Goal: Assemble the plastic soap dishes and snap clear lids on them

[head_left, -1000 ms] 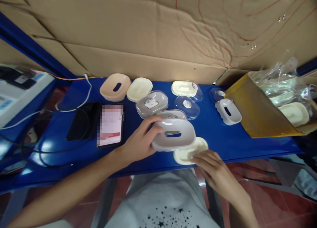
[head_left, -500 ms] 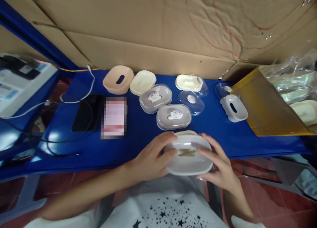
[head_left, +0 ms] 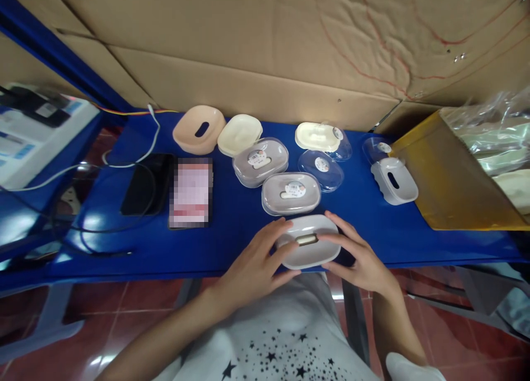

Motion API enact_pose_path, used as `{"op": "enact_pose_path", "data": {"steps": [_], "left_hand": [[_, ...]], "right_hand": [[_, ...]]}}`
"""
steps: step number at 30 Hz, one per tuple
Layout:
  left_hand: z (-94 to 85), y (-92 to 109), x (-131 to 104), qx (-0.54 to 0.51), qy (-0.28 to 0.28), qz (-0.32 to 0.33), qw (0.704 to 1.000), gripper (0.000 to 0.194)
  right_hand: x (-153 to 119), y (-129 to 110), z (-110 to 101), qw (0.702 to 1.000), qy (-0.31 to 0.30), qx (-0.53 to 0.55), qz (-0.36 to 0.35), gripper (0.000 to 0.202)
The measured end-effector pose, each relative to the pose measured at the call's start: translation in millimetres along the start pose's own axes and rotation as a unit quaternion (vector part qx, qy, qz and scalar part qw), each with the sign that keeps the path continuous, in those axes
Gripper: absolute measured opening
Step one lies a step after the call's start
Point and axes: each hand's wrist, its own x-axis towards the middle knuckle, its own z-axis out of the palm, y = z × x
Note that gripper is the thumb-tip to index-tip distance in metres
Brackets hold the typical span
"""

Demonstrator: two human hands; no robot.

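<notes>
A light grey oval soap dish [head_left: 309,255] with a slot in its bottom is between my hands at the table's front edge. Something cream-coloured shows through the slot. My left hand [head_left: 265,254] grips the dish's left end, thumb inside and fingers along the rim. From the right, my right hand [head_left: 356,254] holds the other end, one finger reaching in near the slot. Just beyond lies a grey soap dish under a clear lid [head_left: 291,194] with a round label. A second lidded grey dish [head_left: 260,162] sits behind it, and a loose clear lid [head_left: 321,171] is to the right.
At the back are a peach dish [head_left: 199,130], a cream dish [head_left: 240,135] and a cream insert [head_left: 317,137]. A grey slotted dish [head_left: 395,182] stands by a cardboard box [head_left: 443,176] at right. A phone [head_left: 190,193], a black device [head_left: 147,185] and cables lie left.
Both hands have moved the grey dish away from my body, toward the lidded dish on the table. The cream edge that showed behind it is now hidden.
</notes>
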Motion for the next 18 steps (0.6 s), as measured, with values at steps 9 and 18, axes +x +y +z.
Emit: {"op": "enact_pose_path", "data": {"steps": [9,18], "left_hand": [[0.1,3,1,0.106,-0.066,0.027,0.992,0.033],[-17.0,-9,-19,0.091,-0.017,0.002,0.996,0.030]], "right_hand": [[-12,-4,10,0.995,0.007,-0.097,-0.014,0.058],[-12,56,-58,0.897,0.263,-0.301,0.187,0.050]]}}
